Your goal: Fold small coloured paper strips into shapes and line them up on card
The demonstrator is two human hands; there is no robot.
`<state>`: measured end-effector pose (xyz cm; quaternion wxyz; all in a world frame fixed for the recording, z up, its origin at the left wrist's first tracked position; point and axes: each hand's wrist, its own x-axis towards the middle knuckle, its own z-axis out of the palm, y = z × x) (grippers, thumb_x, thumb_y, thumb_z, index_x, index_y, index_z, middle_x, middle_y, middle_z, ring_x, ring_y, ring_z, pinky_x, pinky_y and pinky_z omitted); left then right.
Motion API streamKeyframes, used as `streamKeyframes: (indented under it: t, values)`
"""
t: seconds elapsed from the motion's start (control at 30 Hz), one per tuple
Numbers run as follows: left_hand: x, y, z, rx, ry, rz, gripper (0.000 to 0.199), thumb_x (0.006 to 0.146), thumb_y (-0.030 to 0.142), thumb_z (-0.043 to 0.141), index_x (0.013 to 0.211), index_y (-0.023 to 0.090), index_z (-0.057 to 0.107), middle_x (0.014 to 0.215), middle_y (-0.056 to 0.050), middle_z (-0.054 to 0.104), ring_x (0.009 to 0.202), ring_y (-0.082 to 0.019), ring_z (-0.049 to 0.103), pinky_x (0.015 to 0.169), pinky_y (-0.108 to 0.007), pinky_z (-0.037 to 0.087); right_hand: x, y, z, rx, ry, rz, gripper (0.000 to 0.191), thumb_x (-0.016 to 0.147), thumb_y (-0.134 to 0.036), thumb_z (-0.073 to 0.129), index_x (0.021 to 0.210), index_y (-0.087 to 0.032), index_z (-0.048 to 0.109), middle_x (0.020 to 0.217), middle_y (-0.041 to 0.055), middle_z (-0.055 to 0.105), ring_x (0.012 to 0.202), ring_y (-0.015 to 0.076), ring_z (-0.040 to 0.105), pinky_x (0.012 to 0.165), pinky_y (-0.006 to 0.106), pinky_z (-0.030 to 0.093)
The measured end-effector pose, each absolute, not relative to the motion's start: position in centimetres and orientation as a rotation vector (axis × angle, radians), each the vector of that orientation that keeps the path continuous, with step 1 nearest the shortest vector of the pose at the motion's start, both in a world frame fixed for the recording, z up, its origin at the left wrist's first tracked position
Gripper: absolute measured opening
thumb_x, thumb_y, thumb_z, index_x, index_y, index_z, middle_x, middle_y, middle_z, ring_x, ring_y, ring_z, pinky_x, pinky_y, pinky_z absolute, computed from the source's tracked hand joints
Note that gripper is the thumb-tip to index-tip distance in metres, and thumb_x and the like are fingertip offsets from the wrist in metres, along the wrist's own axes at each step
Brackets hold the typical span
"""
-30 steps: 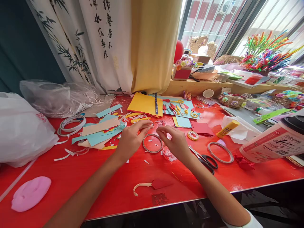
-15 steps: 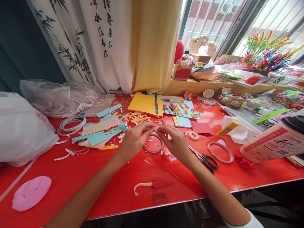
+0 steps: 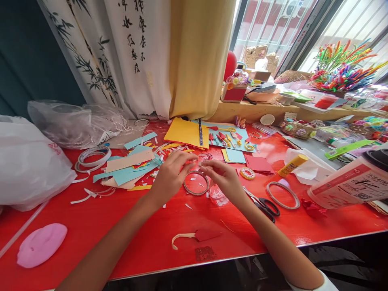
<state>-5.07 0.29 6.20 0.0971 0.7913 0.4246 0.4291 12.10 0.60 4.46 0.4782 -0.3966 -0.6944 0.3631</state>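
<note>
My left hand (image 3: 169, 178) and my right hand (image 3: 224, 181) hover close together over the middle of the table, fingertips almost meeting. Both are closed in a pinch; anything between the fingers is too small to name. Just below them lies a thin tape roll (image 3: 196, 194), with a clear pink round item (image 3: 218, 195) by my right hand. Nearer the front edge rests a small paper piece, a red shape (image 3: 207, 235) with a curled cream strip (image 3: 183, 235). Black-handled scissors (image 3: 267, 207) lie beside my right forearm.
Paper strips (image 3: 133, 161) and scraps are heaped left of the hands. Yellow sheets (image 3: 184, 133) and a blue sheet with small cut pieces lie behind. A glue stick (image 3: 292, 165), another tape roll (image 3: 283, 207) and a large cup (image 3: 348, 182) stand or lie right. Pink clay (image 3: 42, 244) sits front left.
My fingertips have drawn slightly apart, and the left fingers have lifted a little. The view has shifted slightly; the things on the table lie as before.
</note>
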Motion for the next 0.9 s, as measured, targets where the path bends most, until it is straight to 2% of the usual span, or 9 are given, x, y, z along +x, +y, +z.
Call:
streamKeyframes:
  t: [0.13, 0.4, 0.57, 0.7, 0.77, 0.9]
  values:
    - [-4.9, 0.2, 6.0, 2.325, 1.193, 1.250, 0.019, 0.086, 0.021, 0.045, 0.100, 0.022, 0.057, 0.101, -0.002, 0.062, 0.094, -0.013, 0.056, 0.083, -0.025, 0.044, 12.2, 0.6, 4.7, -0.918, -1.659, 1.015, 0.020, 0.082, -0.034, 0.052, 0.090, -0.018, 0.063, 0.081, 0.0037, 0.064, 0.072, 0.0127, 0.060, 0.067, 0.026, 0.049]
    - [-4.9, -0.2, 6.2, 2.130, 1.237, 1.233, 0.024, 0.087, 0.025, 0.042, 0.109, 0.023, 0.051, 0.099, -0.001, 0.065, 0.095, -0.014, 0.061, 0.081, -0.024, 0.047, 12.2, 0.7, 4.7, -0.984, -1.704, 0.928, 0.023, 0.080, -0.035, 0.054, 0.092, -0.019, 0.064, 0.081, 0.0045, 0.066, 0.072, 0.0145, 0.061, 0.068, 0.028, 0.049]
    - [-4.9, -0.2, 5.6, 2.445, 1.212, 1.219, 0.027, 0.087, 0.022, 0.040, 0.113, 0.021, 0.047, 0.105, -0.004, 0.063, 0.095, -0.015, 0.060, 0.083, -0.027, 0.046, 12.1, 0.8, 4.5, -0.982, -1.685, 0.970, 0.025, 0.081, -0.037, 0.052, 0.094, -0.019, 0.065, 0.079, 0.0051, 0.066, 0.073, 0.0161, 0.061, 0.069, 0.030, 0.049]
    - [-5.2, 0.2, 4.6, 2.889, 1.109, 1.114, 0.030, 0.086, 0.017, 0.038, 0.115, 0.015, 0.048, 0.089, -0.008, 0.065, 0.081, -0.018, 0.060, 0.073, -0.032, 0.048, 12.2, 0.8, 4.3, -0.985, -1.626, 1.015, 0.023, 0.080, -0.034, 0.052, 0.088, -0.018, 0.067, 0.074, 0.0034, 0.065, 0.068, 0.0140, 0.059, 0.065, 0.027, 0.048]
    - [-5.2, 0.2, 4.5, 2.930, 1.088, 1.089, 0.031, 0.086, 0.016, 0.038, 0.116, 0.014, 0.048, 0.085, -0.008, 0.065, 0.076, -0.018, 0.060, 0.069, -0.032, 0.048, 12.2, 0.8, 4.4, -0.989, -1.593, 1.035, 0.021, 0.080, -0.032, 0.053, 0.086, -0.018, 0.067, 0.074, 0.0032, 0.064, 0.067, 0.0133, 0.058, 0.063, 0.026, 0.047]
    - [-4.8, -0.1, 5.2, 2.521, 1.112, 1.181, 0.028, 0.087, 0.019, 0.038, 0.113, 0.019, 0.049, 0.100, -0.006, 0.065, 0.092, -0.017, 0.060, 0.079, -0.031, 0.048, 12.3, 0.8, 4.6, -1.020, -1.554, 1.020, 0.019, 0.078, -0.029, 0.055, 0.086, -0.018, 0.068, 0.074, 0.0033, 0.064, 0.066, 0.0128, 0.057, 0.061, 0.025, 0.047]
